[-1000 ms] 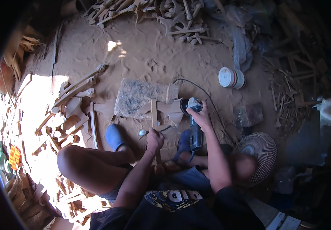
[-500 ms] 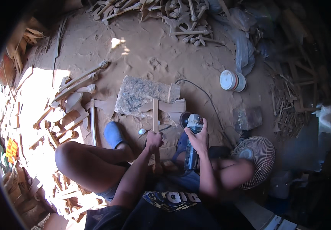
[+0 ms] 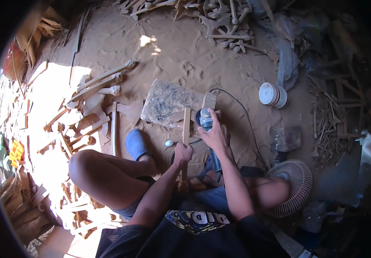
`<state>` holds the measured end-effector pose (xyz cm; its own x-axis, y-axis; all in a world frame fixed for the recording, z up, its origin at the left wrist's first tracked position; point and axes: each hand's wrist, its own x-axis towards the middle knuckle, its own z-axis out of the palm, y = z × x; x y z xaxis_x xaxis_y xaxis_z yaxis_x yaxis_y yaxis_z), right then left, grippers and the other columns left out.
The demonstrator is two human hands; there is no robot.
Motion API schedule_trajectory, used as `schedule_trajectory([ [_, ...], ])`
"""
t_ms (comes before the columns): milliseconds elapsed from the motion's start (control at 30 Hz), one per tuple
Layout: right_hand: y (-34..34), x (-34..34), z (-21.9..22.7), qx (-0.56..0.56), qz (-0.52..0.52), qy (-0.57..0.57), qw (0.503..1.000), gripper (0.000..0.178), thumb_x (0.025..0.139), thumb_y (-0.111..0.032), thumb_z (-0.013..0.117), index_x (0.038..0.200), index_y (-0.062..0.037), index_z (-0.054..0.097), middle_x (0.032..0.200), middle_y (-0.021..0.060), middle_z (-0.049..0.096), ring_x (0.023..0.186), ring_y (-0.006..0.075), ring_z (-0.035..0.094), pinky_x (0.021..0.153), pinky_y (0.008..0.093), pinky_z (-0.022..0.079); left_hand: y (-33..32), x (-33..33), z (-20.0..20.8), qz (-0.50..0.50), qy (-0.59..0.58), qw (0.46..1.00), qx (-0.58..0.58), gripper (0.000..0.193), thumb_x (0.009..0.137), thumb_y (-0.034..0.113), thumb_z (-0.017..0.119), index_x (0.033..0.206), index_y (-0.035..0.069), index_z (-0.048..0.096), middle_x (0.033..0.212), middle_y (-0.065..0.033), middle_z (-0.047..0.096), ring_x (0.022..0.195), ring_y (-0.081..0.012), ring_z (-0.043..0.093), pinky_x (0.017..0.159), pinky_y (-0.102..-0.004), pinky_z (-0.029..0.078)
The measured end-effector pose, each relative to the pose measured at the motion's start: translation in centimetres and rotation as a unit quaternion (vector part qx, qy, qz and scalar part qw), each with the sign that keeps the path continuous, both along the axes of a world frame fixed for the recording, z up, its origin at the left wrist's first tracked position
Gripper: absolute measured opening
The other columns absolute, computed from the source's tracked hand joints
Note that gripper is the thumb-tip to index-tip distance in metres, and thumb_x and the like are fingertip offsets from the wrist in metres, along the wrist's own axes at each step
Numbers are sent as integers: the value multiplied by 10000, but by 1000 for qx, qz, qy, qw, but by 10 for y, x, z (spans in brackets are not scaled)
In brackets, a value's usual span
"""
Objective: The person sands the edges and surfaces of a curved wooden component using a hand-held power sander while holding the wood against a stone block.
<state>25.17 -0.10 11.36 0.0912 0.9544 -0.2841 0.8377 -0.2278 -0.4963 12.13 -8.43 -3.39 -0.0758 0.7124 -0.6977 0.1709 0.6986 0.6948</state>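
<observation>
My left hand (image 3: 183, 153) is closed round a long, straight, pale bone (image 3: 186, 122), which stands out past the fist toward the stone block. My right hand (image 3: 213, 136) grips an angle grinder (image 3: 216, 162) near its head. The grinder's dark round disc (image 3: 198, 117) faces the bone, close by its right side; whether they touch I cannot tell. Beyond both hands lies the rough stone block (image 3: 168, 101), with a flat pale piece (image 3: 177, 116) along its near edge. A black cable (image 3: 239, 105) curves over the ground right of the block.
Bones lie in heaps at the left (image 3: 93, 105), the far side (image 3: 232, 26) and the right (image 3: 329, 116). A fan (image 3: 295, 187) stands by my right knee. A white tub (image 3: 273, 95) lies farther off, beyond a square block (image 3: 285, 138). My blue shoe (image 3: 136, 145) rests left of the bone.
My right hand has carried the grinder forward and toward the bone, tilting its head over. The left hand keeps its hold on the bone. The whole view has shifted slightly.
</observation>
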Motion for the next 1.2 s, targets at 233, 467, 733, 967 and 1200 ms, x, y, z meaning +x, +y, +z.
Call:
schedule_trajectory([
  [233, 0, -7, 0, -30, 6, -19, 999, 905, 870, -321, 813, 1670, -269, 394, 1279, 293, 733, 1169, 536, 685, 993, 590, 563, -2, 3, -14, 3, 10, 1000, 22, 341, 906, 165, 603, 1048, -133, 686, 848, -338, 746, 834, -460, 785, 780, -521, 606],
  [467, 3, -13, 1, -32, 17, -21, 999, 900, 867, -337, 808, 1669, -301, 402, 1245, 301, 742, 1134, 542, 695, 973, 596, 570, -3, 4, -35, 11, 12, 999, 27, 381, 896, 175, 609, 1079, -152, 679, 952, -400, 730, 976, -536, 751, 854, -551, 591],
  [733, -4, -15, 3, -54, 5, -57, 997, 902, 882, -312, 801, 1677, -319, 376, 1232, 295, 749, 1139, 529, 703, 985, 608, 563, -4, 3, -33, 3, 14, 999, 38, 379, 892, 172, 612, 1082, -148, 680, 962, -407, 726, 999, -536, 749, 877, -547, 586],
  [967, -10, 16, 0, -25, -50, -77, 995, 902, 879, -291, 805, 1674, -282, 379, 1263, 281, 745, 1157, 512, 707, 984, 606, 560, -4, 3, -34, 14, 1, 998, 54, 358, 888, 161, 620, 1078, -135, 687, 942, -391, 735, 968, -513, 764, 853, -531, 596],
  [1200, -5, 11, 9, -35, -58, -60, 996, 905, 894, -309, 789, 1688, -273, 355, 1253, 266, 757, 1134, 503, 721, 966, 609, 568, 2, 0, -21, 5, -4, 1000, 1, 329, 892, 156, 614, 1056, -114, 704, 902, -336, 761, 923, -473, 785, 835, -511, 609],
])
